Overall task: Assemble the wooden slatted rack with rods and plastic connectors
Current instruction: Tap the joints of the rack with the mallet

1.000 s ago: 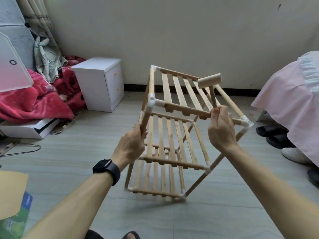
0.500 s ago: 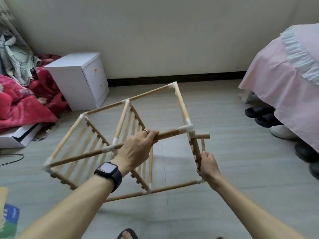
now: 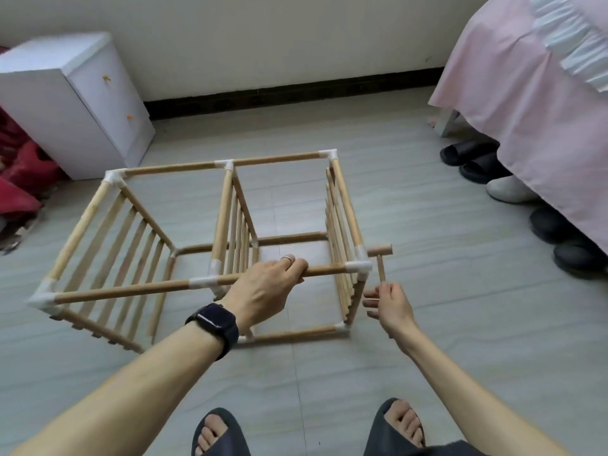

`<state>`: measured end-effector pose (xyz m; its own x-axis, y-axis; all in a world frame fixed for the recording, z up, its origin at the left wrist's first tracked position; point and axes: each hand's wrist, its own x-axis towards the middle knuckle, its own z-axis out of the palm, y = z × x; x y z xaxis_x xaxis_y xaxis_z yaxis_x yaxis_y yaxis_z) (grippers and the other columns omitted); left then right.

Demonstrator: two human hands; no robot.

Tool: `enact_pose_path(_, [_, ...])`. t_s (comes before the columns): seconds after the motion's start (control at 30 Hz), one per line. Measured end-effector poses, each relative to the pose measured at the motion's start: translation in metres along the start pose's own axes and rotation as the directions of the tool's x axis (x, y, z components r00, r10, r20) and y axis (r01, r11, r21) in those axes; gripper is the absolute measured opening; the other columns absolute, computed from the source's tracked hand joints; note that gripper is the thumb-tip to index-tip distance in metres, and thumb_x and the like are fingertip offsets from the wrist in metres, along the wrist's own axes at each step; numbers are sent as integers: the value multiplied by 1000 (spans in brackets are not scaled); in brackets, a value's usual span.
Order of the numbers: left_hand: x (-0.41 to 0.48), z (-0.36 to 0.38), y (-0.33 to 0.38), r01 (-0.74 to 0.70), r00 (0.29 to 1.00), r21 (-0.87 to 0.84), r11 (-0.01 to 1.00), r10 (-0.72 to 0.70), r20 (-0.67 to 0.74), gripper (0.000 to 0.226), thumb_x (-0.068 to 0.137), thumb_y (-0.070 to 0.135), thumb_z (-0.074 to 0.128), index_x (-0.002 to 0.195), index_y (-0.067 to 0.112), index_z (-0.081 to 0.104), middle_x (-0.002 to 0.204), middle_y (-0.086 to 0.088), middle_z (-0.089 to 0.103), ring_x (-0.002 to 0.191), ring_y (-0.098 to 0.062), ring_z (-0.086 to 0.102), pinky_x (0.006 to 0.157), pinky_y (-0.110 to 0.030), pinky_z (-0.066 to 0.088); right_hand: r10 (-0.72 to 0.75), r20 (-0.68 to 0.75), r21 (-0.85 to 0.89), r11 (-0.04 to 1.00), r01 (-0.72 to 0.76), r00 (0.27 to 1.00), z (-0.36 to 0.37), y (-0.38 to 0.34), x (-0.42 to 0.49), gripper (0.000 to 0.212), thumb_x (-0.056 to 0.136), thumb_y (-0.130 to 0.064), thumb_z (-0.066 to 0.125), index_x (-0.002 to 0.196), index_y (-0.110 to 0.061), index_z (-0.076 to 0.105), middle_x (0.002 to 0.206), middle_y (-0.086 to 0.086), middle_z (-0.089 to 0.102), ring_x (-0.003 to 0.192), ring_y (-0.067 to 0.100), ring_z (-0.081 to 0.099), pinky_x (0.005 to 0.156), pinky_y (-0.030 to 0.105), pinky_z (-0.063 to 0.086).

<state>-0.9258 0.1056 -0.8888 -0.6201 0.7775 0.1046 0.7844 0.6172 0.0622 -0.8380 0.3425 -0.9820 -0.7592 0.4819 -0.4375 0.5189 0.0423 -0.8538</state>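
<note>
Two grips: left (image 3: 263,287) — rod (image 3: 325,270); right (image 3: 390,307) — mallet (image 3: 381,268).

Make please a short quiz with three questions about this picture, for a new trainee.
1. True or false: the left hand grips the front rod of the rack.
2. What does the right hand hold? A) a plastic connector B) the wooden mallet C) nothing
3. How many slatted panels does the rack have?

Key: 1 true; 2 B; 3 three.
</note>
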Motion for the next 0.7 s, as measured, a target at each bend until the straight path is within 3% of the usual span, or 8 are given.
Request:
enact_pose_path(0.1, [7, -3, -2, 84, 992, 13, 996, -84, 96, 18, 106, 35, 40, 112, 19, 47, 87, 6, 49, 64, -20, 52, 59, -43, 54, -181, -56, -87, 981, 176, 982, -40, -19, -17, 23, 110, -28, 34, 113, -14, 52, 103, 2, 67, 73, 10, 53, 70, 37, 47])
enact_pose_path(0.17, [15, -6, 5, 138, 980, 37, 990, -141, 140, 22, 104, 45, 41, 103, 23, 43, 81, 8, 49, 63, -20, 53, 57, -38, 51, -285, -7, -177, 944, 279, 959, -66, -31, -33, 23, 108, -26, 37, 123, -27, 54, 90, -7, 65, 72, 8, 51, 71, 32, 40])
enact_pose_path(0.27, [35, -7, 25, 203, 965, 25, 979, -204, 165, 29, 100, 52, 44, 88, 26, 50, 74, 7, 55, 62, -15, 54, 57, -33, 49, -406, 118, -391, 820, 419, 906, -89, -57, -65, 24, 106, -32, 41, 117, -48, 55, 69, -9, 56, 63, 8, 51, 65, 32, 41])
enact_pose_path(0.33, [49, -5, 36, 294, 935, 24, 956, -293, 200, 31, 98, 49, 46, 80, 27, 57, 70, 6, 58, 60, -15, 55, 54, -30, 45, -427, 205, -487, 736, 470, 881, -94, -73, -77, 19, 106, -32, 45, 113, -45, 56, 69, -13, 60, 62, 7, 53, 60, 26, 39])
enact_pose_path(0.4, [58, -4, 43, 382, 898, 47, 923, -383, 218, 31, 95, 43, 47, 76, 24, 62, 68, 5, 58, 59, -16, 55, 55, -30, 45, -386, 249, -569, 683, 457, 888, -93, -80, -78, 17, 105, -26, 46, 109, -38, 57, 85, -15, 66, 74, 2, 57, 62, 20, 40])
enact_pose_path(0.5, [63, -3, 45, 436, 871, 47, 899, -435, 226, 29, 93, 39, 48, 72, 22, 58, 69, 3, 58, 61, -19, 56, 62, -32, 52, -384, 273, -695, 555, 457, 882, -89, -92, -78, 18, 106, -32, 38, 115, -40, 52, 90, -14, 64, 85, 8, 58, 73, 32, 48])
enact_pose_path(0.6, [63, -2, 45, 443, 870, 44, 895, -441, 218, 29, 94, 37, 48, 71, 22, 55, 69, 2, 57, 60, -19, 54, 57, -30, 45, -437, 302, -799, 369, 475, 847, -84, -99, -76, 26, 106, -47, 28, 125, -48, 45, 89, -14, 63, 83, 14, 60, 67, 39, 50])
enact_pose_path(0.7, [63, -1, 44, 440, 873, 50, 896, -441, 210, 26, 93, 35, 48, 72, 22, 57, 68, 2, 56, 58, -19, 52, 52, -29, 37, -441, 289, -786, 398, 474, 850, -77, -98, -66, 17, 107, -38, 30, 110, -38, 46, 79, -11, 58, 75, 21, 57, 62, 41, 45])
